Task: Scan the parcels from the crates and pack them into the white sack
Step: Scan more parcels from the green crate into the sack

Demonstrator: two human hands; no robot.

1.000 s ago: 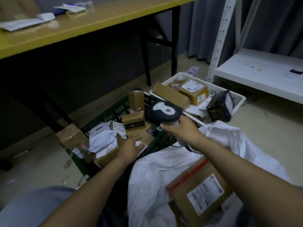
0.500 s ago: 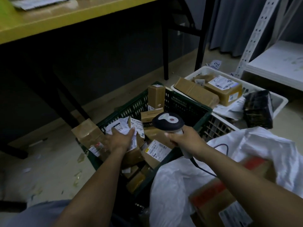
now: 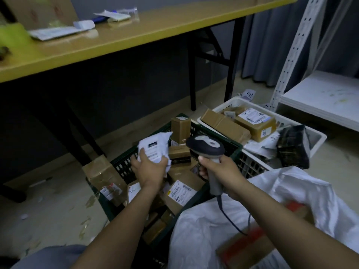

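Note:
My left hand [image 3: 149,167] grips a soft white parcel bag [image 3: 155,147] with a dark label, lifted above the dark green crate [image 3: 234,145]. The crate holds several brown cardboard parcels [image 3: 182,191]. My right hand [image 3: 219,171] holds the handle of a dark barcode scanner [image 3: 206,145], its head just right of the white bag. Its cable runs down over the white sack [image 3: 204,230], which lies open at lower right with a brown, red-taped box [image 3: 250,247] inside. A white crate [image 3: 316,135] behind holds more boxes and a black parcel [image 3: 293,146].
A yellow table [image 3: 136,33] with black legs stands over the far side, papers on top. A white metal shelf [image 3: 320,98] is at the right. A cardboard box [image 3: 103,175] leans against the green crate's left side. Paper scraps litter the floor.
My left hand has picked the white bag out of the green crate and raised it toward the scanner. The scanner moved slightly up and right.

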